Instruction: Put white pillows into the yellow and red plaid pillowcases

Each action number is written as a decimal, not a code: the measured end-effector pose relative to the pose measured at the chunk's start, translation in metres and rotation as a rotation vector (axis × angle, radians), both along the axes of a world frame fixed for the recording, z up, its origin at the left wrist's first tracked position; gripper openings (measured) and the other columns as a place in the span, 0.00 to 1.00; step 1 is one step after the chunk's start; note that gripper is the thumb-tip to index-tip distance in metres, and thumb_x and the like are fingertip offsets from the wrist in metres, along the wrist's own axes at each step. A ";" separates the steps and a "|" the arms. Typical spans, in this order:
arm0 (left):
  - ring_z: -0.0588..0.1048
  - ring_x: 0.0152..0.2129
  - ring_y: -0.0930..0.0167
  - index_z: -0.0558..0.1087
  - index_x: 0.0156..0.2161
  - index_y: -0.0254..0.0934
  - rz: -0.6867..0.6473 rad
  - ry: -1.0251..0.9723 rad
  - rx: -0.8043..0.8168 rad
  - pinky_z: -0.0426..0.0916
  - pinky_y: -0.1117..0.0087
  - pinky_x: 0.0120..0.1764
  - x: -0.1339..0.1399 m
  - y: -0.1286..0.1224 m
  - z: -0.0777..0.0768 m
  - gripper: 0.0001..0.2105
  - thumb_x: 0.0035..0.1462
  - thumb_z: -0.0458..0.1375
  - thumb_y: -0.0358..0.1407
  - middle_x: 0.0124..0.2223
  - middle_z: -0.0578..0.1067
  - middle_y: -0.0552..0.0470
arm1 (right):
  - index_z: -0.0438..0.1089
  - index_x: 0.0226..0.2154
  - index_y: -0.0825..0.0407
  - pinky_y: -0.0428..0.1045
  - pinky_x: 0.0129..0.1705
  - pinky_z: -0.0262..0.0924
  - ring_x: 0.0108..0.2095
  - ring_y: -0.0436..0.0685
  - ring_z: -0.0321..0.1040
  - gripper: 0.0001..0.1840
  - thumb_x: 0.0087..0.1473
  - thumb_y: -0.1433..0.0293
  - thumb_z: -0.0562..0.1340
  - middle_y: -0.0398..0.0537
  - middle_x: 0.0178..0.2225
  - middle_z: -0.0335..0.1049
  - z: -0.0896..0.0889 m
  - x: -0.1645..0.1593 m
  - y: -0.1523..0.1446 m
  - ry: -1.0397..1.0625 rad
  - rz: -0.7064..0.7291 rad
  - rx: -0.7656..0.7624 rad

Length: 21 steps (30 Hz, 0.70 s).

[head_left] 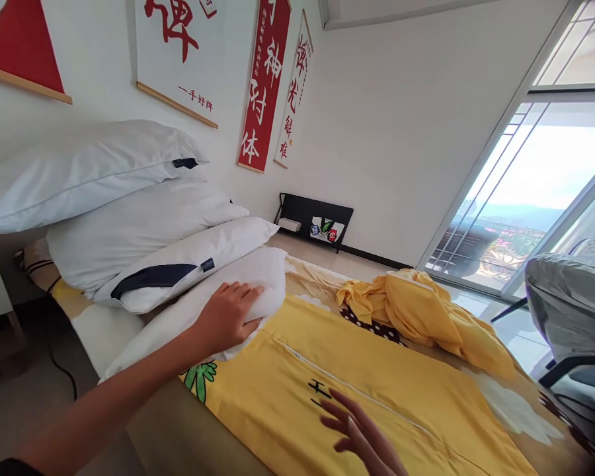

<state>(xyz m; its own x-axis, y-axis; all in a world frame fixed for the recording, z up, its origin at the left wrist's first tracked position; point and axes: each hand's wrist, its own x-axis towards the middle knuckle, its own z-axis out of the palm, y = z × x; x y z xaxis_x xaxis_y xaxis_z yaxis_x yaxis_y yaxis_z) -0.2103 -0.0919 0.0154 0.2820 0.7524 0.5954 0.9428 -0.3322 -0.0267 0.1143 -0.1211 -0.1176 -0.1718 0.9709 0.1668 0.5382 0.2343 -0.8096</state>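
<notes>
White wall, wide bed, four pillows

The wall (401, 119) stands behind everything, and in front of it spreads the bed (163, 423), its tan sheet printed with pale cloud shapes. Beyond the bed, at the right, a sliding glass door (520, 192) lets in daylight. A flat yellow cover (416, 383), with a long pale seam and a green plant print at one corner, lies across the middle of the bed. The stacked pillows (149, 211) lean over the bed's left part; the lowest pillow (272, 274) rests under the other three, its near end overlapping the yellow cover. A grey-covered chair (565, 297) stands at the far right, and bunched yellow cloth (426, 307) lies on the bed's far side. Four hanging scrolls, one of them a tall red scroll (265, 92), line the wall above a low black rack (317, 221).

The left hand (231, 314) touches the near end of the lowest pillow, thumb apart from the fingers; whether it pinches the fabric cannot be told. The right hand (369, 436) hovers over the yellow cover, fingers spread, holding nothing. Smallest is a navy tag (207, 265) on the second pillow up.
</notes>
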 end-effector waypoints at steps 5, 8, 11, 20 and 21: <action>0.72 0.43 0.64 0.70 0.53 0.43 -0.177 0.060 -0.208 0.64 0.62 0.47 -0.028 0.008 0.007 0.19 0.65 0.44 0.44 0.48 0.74 0.47 | 0.54 0.62 0.46 0.55 0.40 0.69 0.50 0.62 0.68 0.42 0.50 0.43 0.57 0.56 0.59 0.61 0.055 -0.136 0.037 0.659 0.415 -0.509; 0.64 0.56 0.56 0.73 0.48 0.39 0.097 0.123 -0.114 0.56 0.50 0.56 -0.087 0.041 -0.001 0.15 0.62 0.48 0.37 0.58 0.68 0.42 | 0.63 0.54 0.50 0.50 0.33 0.68 0.43 0.59 0.69 0.34 0.45 0.57 0.64 0.53 0.51 0.69 0.072 -0.184 0.052 0.646 0.210 -0.311; 0.52 0.64 0.55 0.75 0.44 0.39 0.248 0.171 -0.107 0.41 0.43 0.61 -0.140 0.068 -0.021 0.15 0.57 0.49 0.29 0.65 0.61 0.45 | 0.71 0.40 0.55 0.48 0.35 0.65 0.37 0.56 0.67 0.22 0.38 0.71 0.62 0.49 0.37 0.73 0.092 -0.200 0.074 0.614 -0.020 -0.054; 0.47 0.66 0.63 0.69 0.57 0.38 0.232 0.247 -0.136 0.41 0.49 0.64 -0.162 0.088 -0.089 0.27 0.56 0.42 0.22 0.68 0.52 0.45 | 0.63 0.45 0.60 0.50 0.32 0.65 0.32 0.49 0.62 0.20 0.47 0.76 0.55 0.48 0.36 0.64 0.243 -0.155 0.184 0.789 -0.359 0.057; 0.48 0.66 0.63 0.69 0.57 0.38 0.246 0.248 -0.126 0.42 0.50 0.64 -0.165 0.091 -0.097 0.27 0.55 0.42 0.22 0.68 0.53 0.46 | 0.61 0.48 0.60 0.50 0.31 0.65 0.32 0.48 0.62 0.21 0.49 0.76 0.54 0.48 0.38 0.63 0.256 -0.149 0.193 0.811 -0.362 0.078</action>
